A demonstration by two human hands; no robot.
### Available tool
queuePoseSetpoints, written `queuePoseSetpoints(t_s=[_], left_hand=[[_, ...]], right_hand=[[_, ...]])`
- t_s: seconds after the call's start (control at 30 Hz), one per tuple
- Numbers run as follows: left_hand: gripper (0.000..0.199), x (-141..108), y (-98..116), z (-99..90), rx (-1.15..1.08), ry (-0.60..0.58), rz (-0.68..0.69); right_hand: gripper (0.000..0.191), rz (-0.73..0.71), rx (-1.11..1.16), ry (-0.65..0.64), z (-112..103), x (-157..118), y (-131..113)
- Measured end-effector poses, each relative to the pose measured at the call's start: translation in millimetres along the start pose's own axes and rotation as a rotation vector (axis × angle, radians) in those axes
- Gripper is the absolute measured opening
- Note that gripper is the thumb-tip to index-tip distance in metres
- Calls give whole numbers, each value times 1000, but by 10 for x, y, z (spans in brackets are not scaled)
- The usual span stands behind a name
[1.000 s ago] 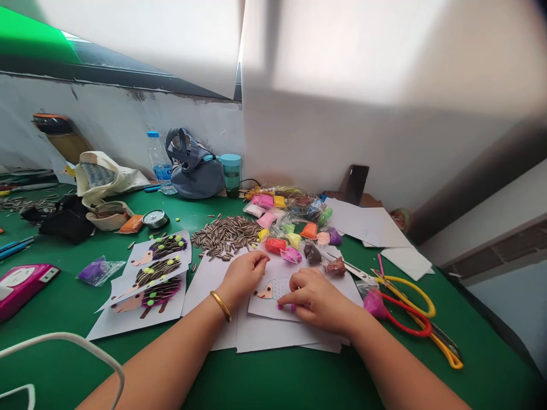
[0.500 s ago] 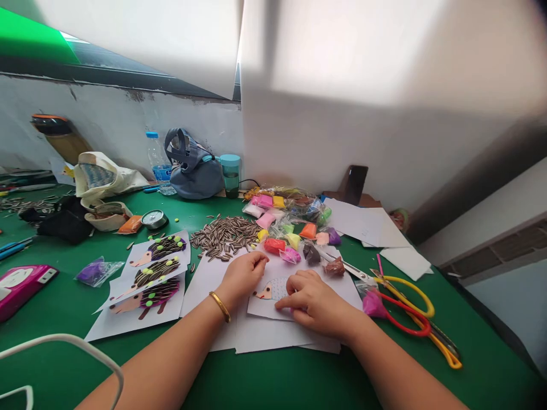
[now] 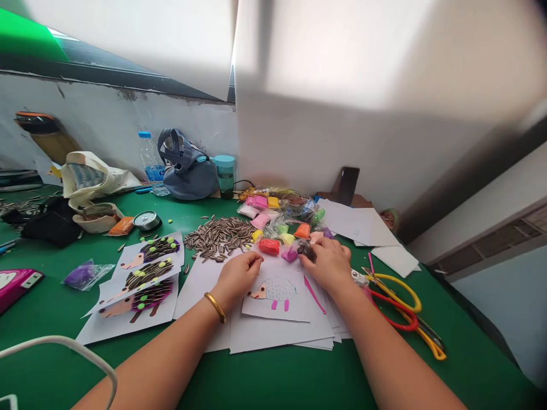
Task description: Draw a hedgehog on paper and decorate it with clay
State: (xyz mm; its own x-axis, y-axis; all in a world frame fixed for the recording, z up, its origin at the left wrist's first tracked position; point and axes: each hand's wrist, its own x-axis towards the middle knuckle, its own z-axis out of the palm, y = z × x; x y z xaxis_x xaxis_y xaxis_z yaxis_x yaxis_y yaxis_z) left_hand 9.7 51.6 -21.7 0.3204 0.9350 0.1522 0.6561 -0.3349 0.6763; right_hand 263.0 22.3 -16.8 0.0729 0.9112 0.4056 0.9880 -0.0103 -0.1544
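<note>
My left hand (image 3: 239, 274), wearing a gold bangle, rests on white paper beside the hedgehog drawing, its fingertips pressed together; what they may hold is too small to make out. The hedgehog picture (image 3: 280, 288) has a peach clay face, a blue outlined body with small marks, and two pink clay legs (image 3: 286, 305). My right hand (image 3: 328, 263) is at the clay packets, with its thumb and fingers curled around a packet of dark clay (image 3: 303, 249). A pink modelling tool (image 3: 315, 295) lies at the picture's right edge. Under the right hand, part of the pile is hidden.
Sunflower seeds (image 3: 220, 236) lie heaped behind the left hand, with colored clay packets (image 3: 269, 246) alongside. Finished hedgehog pictures (image 3: 149, 279) are on the left. Yellow and red-handled scissors (image 3: 395, 324) lie right of my forearm. A white cable (image 3: 64, 340) crosses the front left.
My right hand has left the picture's lower part and moved up and right to the clay packets, uncovering the pink legs and the tool. The left hand stays about where it was.
</note>
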Motion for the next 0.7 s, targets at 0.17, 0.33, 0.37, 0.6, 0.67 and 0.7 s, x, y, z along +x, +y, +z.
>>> queuePoseSetpoints(t_s=[0.17,0.33,0.37,0.6,0.67,0.7], left_hand=[[25,4,21,-10,-4,15,27],[16,-65,157,-63,-144,192,248],[15,-95,198,-77,-202,221,305],[10,-235,357,-80,-340,246,379],[11,-228,355,-65,-350,257,362],[11,-224,353,-61,-350,260,358]], right_hand=[[22,8,147,135,-76,2,-54],[33,-211,417,158,-231,-124,-194],[34,-256,444,144,-250,-159,-248],[37,-372,516,102,-269,-293,-506],[36,-362,513,104,-271,-295,-509],[36,-357,511,106,-273,-295,-506]])
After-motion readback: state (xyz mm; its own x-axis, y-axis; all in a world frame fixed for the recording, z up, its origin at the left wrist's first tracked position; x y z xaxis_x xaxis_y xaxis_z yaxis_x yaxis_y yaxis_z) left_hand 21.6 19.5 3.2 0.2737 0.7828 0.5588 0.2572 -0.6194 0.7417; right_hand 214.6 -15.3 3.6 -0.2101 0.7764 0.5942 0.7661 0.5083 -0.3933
